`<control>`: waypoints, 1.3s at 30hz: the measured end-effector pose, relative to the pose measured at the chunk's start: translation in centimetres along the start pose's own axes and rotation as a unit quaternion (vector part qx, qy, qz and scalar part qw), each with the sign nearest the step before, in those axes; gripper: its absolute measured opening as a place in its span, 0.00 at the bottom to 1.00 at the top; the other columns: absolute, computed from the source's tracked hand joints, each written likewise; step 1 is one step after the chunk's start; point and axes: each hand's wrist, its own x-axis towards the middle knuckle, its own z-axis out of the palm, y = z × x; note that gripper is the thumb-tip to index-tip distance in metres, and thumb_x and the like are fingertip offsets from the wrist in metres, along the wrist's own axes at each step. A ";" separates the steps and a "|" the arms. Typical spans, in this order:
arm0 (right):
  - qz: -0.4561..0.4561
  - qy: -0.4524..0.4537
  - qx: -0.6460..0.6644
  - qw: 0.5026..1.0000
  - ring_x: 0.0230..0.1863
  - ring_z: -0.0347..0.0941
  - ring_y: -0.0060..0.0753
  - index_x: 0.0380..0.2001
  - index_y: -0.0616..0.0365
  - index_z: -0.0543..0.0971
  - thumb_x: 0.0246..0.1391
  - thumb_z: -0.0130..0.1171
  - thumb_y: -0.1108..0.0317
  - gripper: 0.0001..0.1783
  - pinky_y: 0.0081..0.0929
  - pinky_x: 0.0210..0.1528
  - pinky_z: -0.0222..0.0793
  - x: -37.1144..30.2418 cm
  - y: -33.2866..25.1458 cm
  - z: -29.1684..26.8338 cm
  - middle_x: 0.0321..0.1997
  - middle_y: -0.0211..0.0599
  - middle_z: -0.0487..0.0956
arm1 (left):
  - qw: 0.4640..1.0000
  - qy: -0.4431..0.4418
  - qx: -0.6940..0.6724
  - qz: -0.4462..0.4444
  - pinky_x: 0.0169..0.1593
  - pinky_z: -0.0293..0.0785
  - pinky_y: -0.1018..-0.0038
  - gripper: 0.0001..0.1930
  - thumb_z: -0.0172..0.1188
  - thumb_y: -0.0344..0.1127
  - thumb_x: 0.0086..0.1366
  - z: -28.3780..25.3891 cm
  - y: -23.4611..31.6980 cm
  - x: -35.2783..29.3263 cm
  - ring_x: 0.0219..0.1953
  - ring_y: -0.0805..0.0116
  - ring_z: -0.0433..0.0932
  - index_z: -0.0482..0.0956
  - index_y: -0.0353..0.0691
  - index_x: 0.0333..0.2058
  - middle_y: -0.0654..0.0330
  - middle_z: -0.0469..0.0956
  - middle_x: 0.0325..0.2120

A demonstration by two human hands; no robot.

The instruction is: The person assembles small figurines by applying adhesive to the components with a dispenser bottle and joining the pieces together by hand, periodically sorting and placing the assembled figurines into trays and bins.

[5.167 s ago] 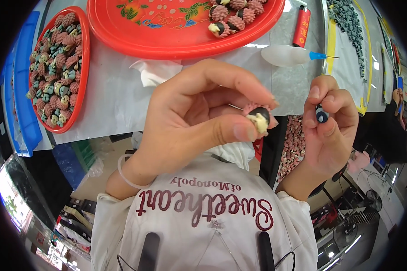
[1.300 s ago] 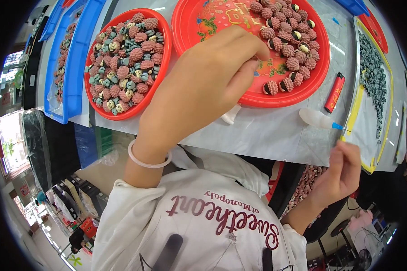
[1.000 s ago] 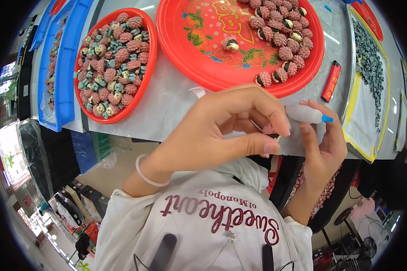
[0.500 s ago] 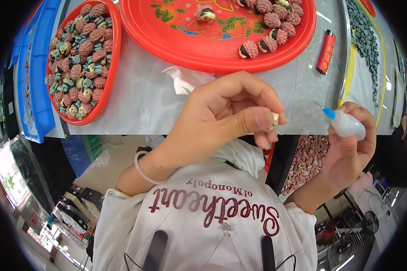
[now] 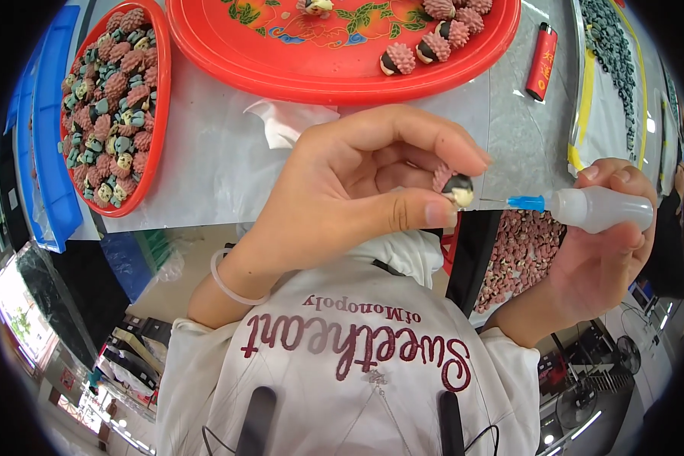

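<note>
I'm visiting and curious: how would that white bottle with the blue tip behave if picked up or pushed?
The white bottle would probably feel light, as the right hand holds it between thumb and fingers. Its rounded body might roll if laid down and pushed. The needle on its blue tip looks thin, so could bend if knocked.
</note>
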 end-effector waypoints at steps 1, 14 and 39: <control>0.001 0.000 0.000 1.000 0.32 0.68 0.35 0.36 0.70 0.66 0.44 0.55 0.52 0.28 0.21 0.35 0.62 0.0 0.1 -0.2 0.31 0.52 0.70 | 1.000 0.000 0.000 -0.001 0.35 0.73 0.78 0.13 0.59 0.29 0.50 -0.1 -0.1 0.1 0.33 0.66 0.74 0.70 0.31 0.34 0.49 0.71 0.33; -0.140 -0.089 -0.071 0.984 0.35 0.67 0.39 0.36 0.72 0.67 0.46 0.53 0.59 0.23 0.30 0.39 0.65 -0.5 -1.2 -0.3 0.33 0.51 0.68 | 1.000 0.014 -0.004 -0.022 0.32 0.74 0.78 0.15 0.58 0.34 0.52 -0.2 0.1 -0.1 0.34 0.67 0.72 0.69 0.32 0.34 0.51 0.71 0.31; -0.062 0.006 -0.149 0.987 0.38 0.68 0.27 0.34 0.64 0.65 0.34 0.56 0.86 0.20 0.20 0.44 0.61 1.7 4.5 2.2 0.34 0.38 0.72 | 0.998 0.018 -0.032 -0.053 0.36 0.72 0.77 0.12 0.56 0.29 0.54 0.5 0.7 -0.1 0.33 0.66 0.74 0.68 0.29 0.35 0.50 0.71 0.33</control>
